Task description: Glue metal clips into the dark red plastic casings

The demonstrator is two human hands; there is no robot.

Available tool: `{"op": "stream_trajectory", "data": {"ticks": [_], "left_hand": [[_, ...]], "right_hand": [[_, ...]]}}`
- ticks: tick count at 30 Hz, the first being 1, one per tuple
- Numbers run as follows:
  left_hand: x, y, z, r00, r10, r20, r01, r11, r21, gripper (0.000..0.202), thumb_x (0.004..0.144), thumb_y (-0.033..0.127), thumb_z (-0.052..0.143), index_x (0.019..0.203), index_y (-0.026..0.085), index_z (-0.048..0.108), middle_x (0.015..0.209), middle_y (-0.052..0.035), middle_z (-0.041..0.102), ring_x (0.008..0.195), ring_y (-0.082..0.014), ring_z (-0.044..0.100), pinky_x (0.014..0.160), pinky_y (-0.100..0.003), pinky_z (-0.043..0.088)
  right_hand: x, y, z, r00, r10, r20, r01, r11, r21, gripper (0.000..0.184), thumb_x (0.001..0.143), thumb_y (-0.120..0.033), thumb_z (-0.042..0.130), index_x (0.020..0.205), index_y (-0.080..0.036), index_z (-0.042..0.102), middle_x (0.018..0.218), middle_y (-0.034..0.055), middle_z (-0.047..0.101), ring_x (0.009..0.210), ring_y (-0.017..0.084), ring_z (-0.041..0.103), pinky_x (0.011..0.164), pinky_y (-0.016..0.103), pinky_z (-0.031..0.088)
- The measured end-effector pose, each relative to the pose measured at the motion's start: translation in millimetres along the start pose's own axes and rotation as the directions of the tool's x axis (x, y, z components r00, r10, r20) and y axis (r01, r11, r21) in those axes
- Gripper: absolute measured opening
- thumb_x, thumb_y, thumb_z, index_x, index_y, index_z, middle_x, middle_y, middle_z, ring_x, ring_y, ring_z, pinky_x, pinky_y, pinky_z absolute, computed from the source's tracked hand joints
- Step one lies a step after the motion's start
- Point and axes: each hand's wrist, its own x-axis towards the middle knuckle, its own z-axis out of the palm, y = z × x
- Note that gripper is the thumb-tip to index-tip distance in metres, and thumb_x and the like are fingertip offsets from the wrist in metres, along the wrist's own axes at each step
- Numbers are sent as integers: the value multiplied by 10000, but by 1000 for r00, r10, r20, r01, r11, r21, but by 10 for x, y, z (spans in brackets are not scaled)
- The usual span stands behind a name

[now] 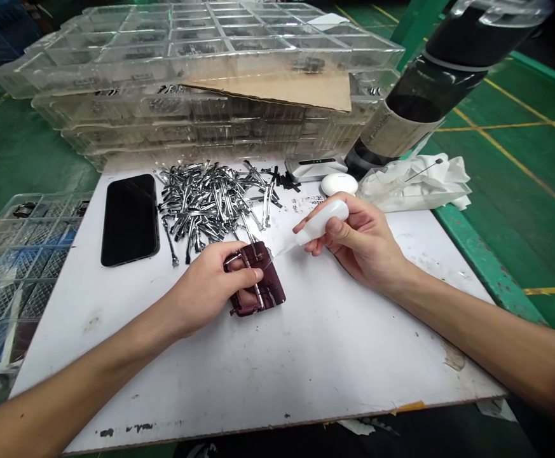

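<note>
My left hand point(220, 283) grips a dark maroon, glossy case-like part point(270, 280) with an open frame, its thumb lying across the part. In my right hand point(365, 245) is a small white squeeze bottle point(327, 221), pinched between thumb and fingers. Its clear narrow nozzle point(285, 245) points left and down to the top right edge of the maroon part; whether the tip touches it I cannot tell. Behind my left hand lies a heap of small shiny metal strips point(210, 200), and one strip point(248, 229) reaches the maroon part's upper edge.
A black phone point(130, 219) lies at the left. Along the back stand stacked clear compartment trays point(201, 114) with cardboard point(281, 89), a white earbud case point(339, 185), a white device point(316, 168), a dark bottle point(415, 102) and a white plastic bag point(415, 184). Another divided tray point(34, 254) stands left.
</note>
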Motion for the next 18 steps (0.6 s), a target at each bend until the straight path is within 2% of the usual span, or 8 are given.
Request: {"op": "stream_trajectory", "data": {"ticks": [9, 18], "left_hand": [[-24, 17, 6, 1000, -17, -17, 17, 1000, -10, 224, 795, 242, 786, 799, 153, 581, 699, 56, 465, 553, -100, 583, 482, -217, 483], [-17, 5, -4, 1000, 15, 3, -15, 1000, 0, 230, 826, 280, 776, 795, 157, 584, 703, 56, 460, 557, -108, 617, 479, -209, 489]], "right_hand": [[8, -7, 0, 999, -12, -37, 15, 998, 62, 234, 880, -398, 767, 900, -178, 690, 881, 52, 751, 623, 127, 675, 589, 232, 580], [16, -9, -10, 999, 48, 24, -48, 999, 25, 277, 861, -442, 776, 895, -187, 672, 872, 51, 749, 605, 142, 665, 563, 266, 565]]}}
